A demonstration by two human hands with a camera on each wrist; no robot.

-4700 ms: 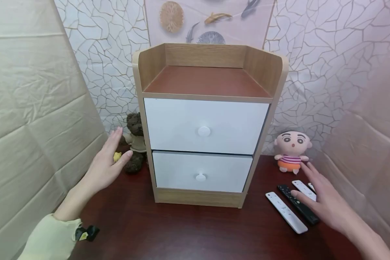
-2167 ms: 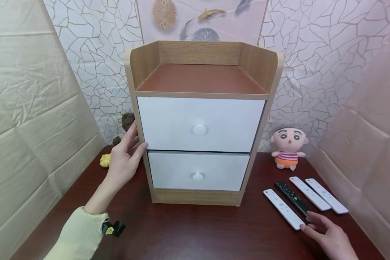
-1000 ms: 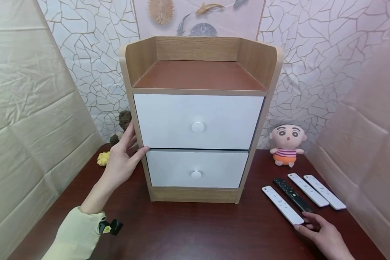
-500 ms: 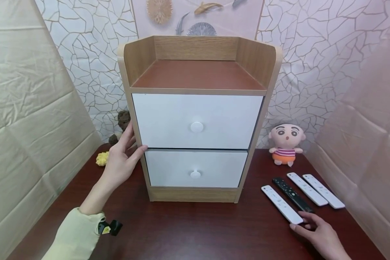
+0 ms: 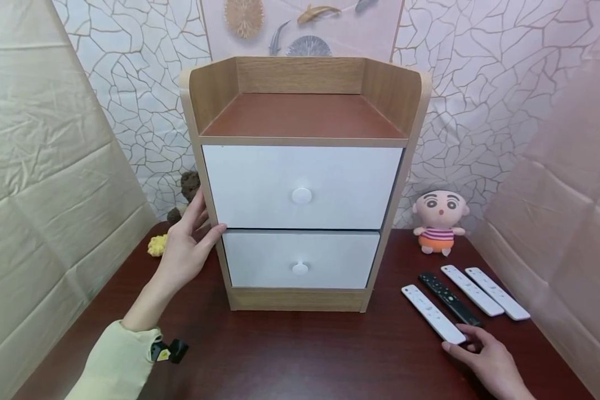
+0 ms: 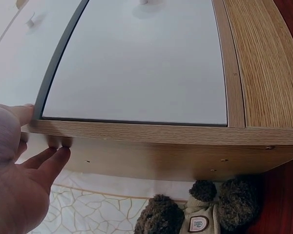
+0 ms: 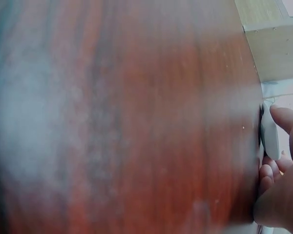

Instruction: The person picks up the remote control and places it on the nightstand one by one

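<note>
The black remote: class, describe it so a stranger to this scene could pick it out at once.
Start at the cabinet on the table. To its right lies a row of four remotes; the black remote is second from the left, its near end by the right hand. It alone is black; the other three are white.

Cabinet (image 5: 300, 300) wood-grained, drawer fronts (image 5: 265, 189) smooth; remotes (image 5: 433, 314) plastic; tabletop (image 5: 290, 355) glossy.

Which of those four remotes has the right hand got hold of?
The leftmost white remote, nearest the cabinet: the right hand pinches its near end. The black remote and the other two white remotes lie farther right.
</note>
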